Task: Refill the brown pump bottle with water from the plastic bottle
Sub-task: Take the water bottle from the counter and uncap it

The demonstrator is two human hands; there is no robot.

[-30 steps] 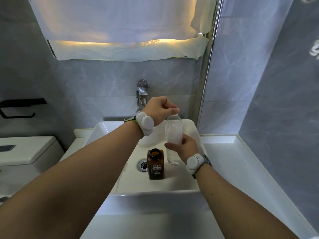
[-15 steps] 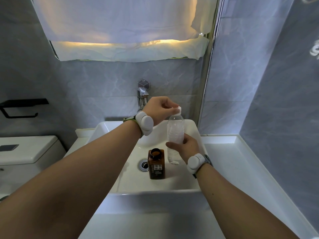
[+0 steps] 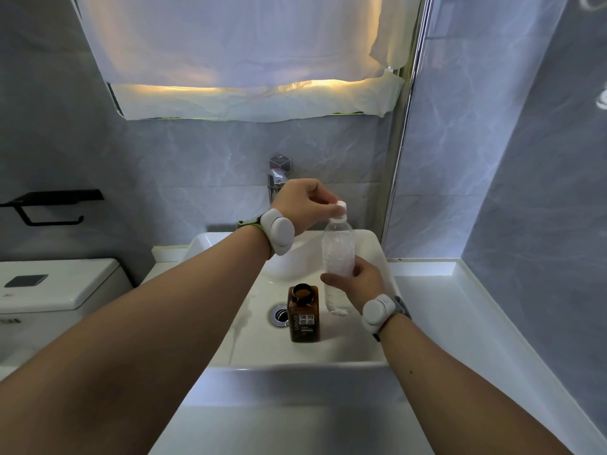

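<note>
Upright in the white ceramic sink [image 3: 345, 356], beside the metal drain [image 3: 279, 315], stands the square brown pump bottle [image 3: 303, 318], pump off and neck open. Just beside it the right hand [image 3: 359, 284] grips the clear plastic water bottle [image 3: 338, 254], and the left hand [image 3: 302, 205] pinches its white screw cap [image 3: 341, 204]. Uncapping looks to be the step in hand. Next comes a steady tilt over the narrow brown neck.

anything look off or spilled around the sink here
Nothing looks tipped or broken. The brown pump bottle stands upright in the sink beside the drain, neck open, no pump in view. Oddest is the white sheet draped over the wall fixture above.
</note>
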